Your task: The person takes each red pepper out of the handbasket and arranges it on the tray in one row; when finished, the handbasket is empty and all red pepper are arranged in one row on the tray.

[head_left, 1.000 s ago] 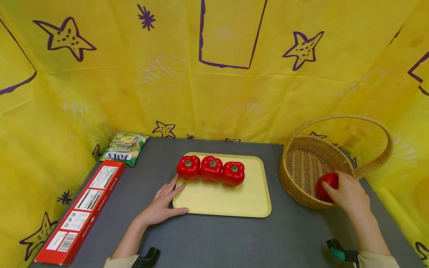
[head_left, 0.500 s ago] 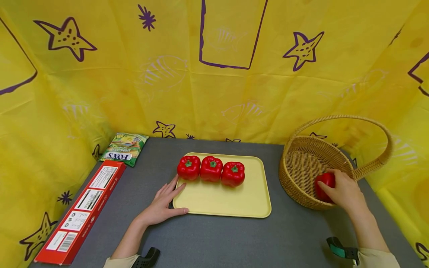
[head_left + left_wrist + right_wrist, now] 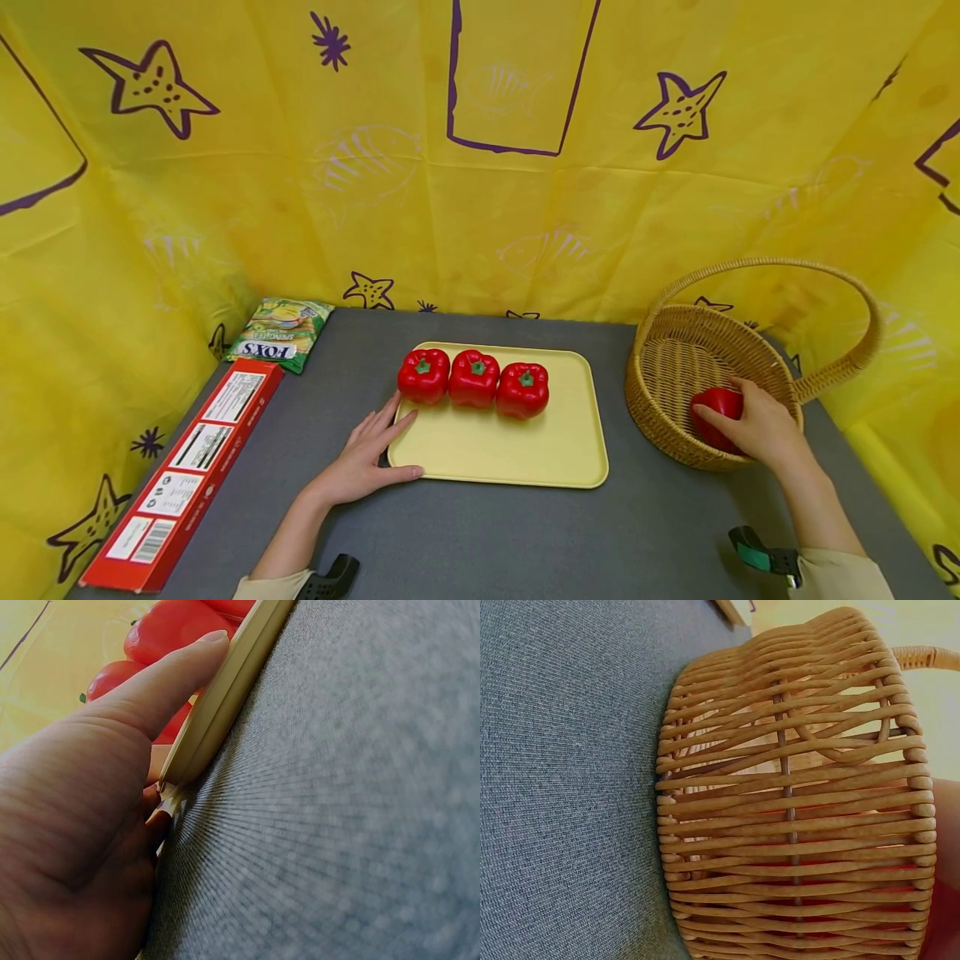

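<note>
My right hand [image 3: 763, 421] reaches over the near right rim of a wicker basket [image 3: 654, 417] and grips a red bell pepper [image 3: 716, 408] inside it. The pepper's stem does not show. In the right wrist view, the basket's woven wall [image 3: 802, 817] hides most of the hand and the pepper. My left hand [image 3: 360, 462] rests at the left end of a yellow tray [image 3: 510, 454], fingers spread and mostly straight. Its thumb [image 3: 176, 671] lies along the tray rim in the left wrist view. Three red bell peppers [image 3: 473, 379] with green stems sit in a row on the tray.
A long red box [image 3: 187, 475] lies on the left of the grey table [image 3: 510, 542]. Behind it is a green Fox's bag [image 3: 281, 332]. The basket's tall handle [image 3: 765, 263] arches up. Yellow patterned cloth [image 3: 420, 200] surrounds the back and sides.
My right hand has shifted a little to the left inside the basket, and the pepper in its grip has moved with it. The left hand and tray have stayed put.
</note>
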Demonstrator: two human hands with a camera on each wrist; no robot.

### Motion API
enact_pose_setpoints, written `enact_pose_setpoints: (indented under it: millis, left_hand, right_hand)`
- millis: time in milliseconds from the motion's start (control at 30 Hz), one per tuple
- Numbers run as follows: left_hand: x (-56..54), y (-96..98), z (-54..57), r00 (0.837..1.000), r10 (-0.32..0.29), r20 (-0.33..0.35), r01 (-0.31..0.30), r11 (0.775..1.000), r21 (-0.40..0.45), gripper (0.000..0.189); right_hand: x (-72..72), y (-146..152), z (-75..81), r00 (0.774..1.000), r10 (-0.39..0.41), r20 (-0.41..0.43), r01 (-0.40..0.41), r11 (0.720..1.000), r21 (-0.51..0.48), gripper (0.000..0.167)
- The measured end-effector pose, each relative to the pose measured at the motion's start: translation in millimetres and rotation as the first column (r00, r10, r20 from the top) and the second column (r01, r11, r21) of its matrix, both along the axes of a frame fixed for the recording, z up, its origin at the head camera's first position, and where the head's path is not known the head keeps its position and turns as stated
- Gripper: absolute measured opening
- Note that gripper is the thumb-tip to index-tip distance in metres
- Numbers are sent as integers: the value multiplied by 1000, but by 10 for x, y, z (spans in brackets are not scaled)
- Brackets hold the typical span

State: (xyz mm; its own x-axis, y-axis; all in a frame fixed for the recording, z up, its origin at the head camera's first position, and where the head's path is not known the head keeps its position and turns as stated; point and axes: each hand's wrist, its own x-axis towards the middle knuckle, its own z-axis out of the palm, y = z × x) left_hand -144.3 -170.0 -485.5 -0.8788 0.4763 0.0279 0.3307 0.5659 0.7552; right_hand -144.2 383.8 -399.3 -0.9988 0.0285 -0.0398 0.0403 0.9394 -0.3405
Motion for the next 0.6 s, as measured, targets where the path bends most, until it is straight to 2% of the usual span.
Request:
enact_pose_setpoints:
  millis: [233,600]
  left_hand:
    - [-7,4,-10,1000,0,-8,0,1000,0,86]
    - [-2,0,-10,1000,1,-6,-2,1000,-2,86]
  right_hand:
    - [4,26,-16,999,-4,48,4,1000,-1,94]
    - [3,24,-51,999,-22,23,22,1000,17,92]
